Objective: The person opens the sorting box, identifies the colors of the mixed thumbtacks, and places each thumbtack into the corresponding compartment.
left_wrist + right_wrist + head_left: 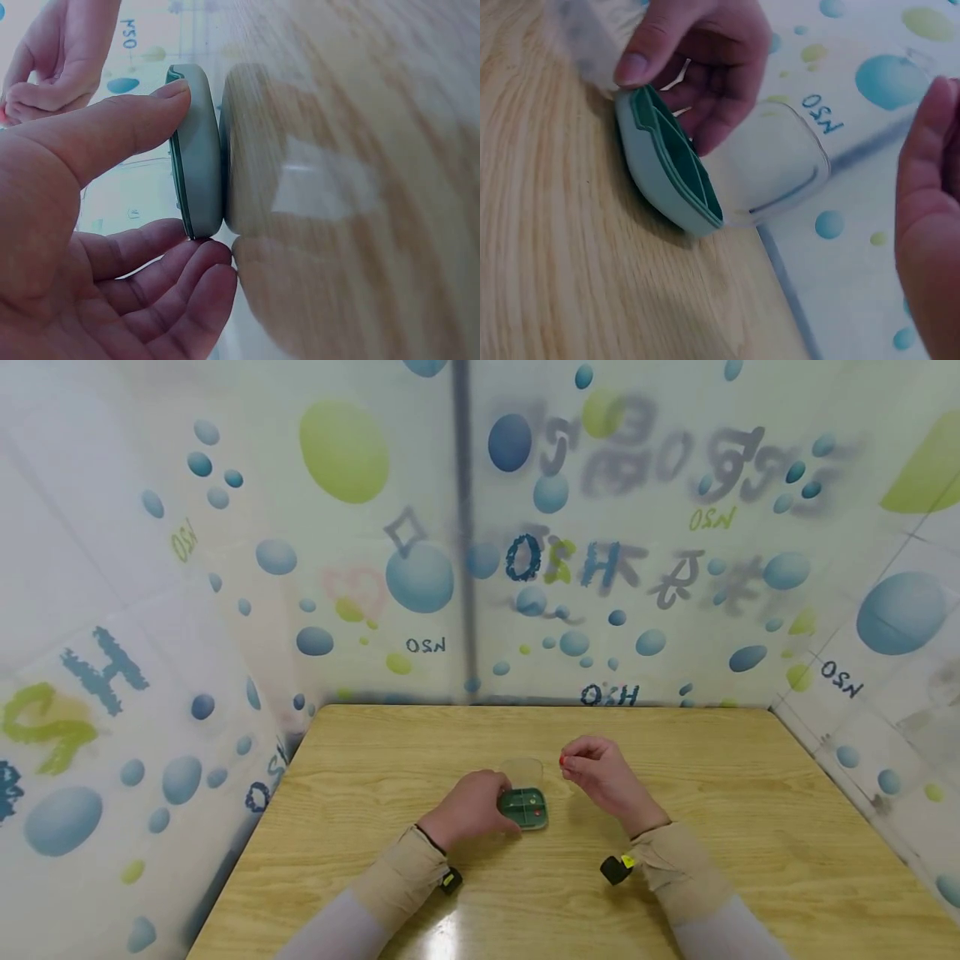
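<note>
A small green pill box [513, 811] with divided compartments lies on the table, its clear lid [522, 770] swung open on the far side. Inside, in the right-hand compartments, are a tiny red piece [537, 813] and a pale piece [532, 801]. My left hand [467, 808] grips the box from the left; in the left wrist view its thumb presses one edge of the pale green wall [202, 157] and its fingers curl at the opposite edge. To the right of the box, my right hand [606, 779] is raised and pinches a small red pill-like piece [562, 761], mostly hidden by fingertips.
The wood-grain table [750, 793] reaches back to a wall covering [660, 527] printed with blue and green bubbles. Similar covering stands at the left and right. A small black camera [617, 869] is strapped at the right wrist, another [450, 881] at the left.
</note>
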`<action>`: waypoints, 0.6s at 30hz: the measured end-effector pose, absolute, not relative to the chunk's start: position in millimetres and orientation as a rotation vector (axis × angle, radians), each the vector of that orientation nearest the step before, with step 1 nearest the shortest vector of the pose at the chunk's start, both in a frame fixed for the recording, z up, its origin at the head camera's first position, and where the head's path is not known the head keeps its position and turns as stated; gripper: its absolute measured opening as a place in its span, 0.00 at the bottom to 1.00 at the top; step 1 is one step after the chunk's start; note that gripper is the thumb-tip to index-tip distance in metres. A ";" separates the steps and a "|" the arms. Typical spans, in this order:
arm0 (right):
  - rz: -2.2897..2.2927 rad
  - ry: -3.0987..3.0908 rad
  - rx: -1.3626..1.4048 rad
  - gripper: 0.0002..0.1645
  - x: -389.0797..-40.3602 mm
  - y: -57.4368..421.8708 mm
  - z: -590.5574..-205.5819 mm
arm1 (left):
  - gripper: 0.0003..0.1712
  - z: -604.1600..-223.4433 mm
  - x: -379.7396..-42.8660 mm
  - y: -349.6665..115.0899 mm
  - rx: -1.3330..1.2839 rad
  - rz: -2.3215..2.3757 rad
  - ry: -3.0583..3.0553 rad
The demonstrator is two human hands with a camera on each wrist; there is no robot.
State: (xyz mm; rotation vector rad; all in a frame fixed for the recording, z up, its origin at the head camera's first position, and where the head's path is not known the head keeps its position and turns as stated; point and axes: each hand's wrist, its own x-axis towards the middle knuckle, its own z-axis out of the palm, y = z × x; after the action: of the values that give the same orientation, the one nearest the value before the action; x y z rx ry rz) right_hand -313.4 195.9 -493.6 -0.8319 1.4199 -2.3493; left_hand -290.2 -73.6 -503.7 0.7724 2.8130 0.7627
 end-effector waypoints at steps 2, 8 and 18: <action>-2.226 1.689 -0.798 0.17 -309.7 188.8 -491.9 | 0.32 -504.3 -291.5 -73.1 0.775 0.765 2.817; -1.802 2.250 -0.704 0.13 -297.7 167.6 -488.1 | 0.30 -505.7 -293.8 -73.7 0.768 0.795 2.799; -1.241 2.698 -0.859 0.05 -289.3 146.1 -497.5 | 0.31 -507.5 -292.6 -75.3 0.796 0.798 2.802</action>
State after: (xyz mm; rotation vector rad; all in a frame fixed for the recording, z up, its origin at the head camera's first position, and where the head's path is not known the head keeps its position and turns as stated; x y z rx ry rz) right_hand -289.3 146.1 -497.5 -0.8593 2.6983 -1.2410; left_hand -292.6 -75.3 -507.5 0.7958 2.8024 0.7976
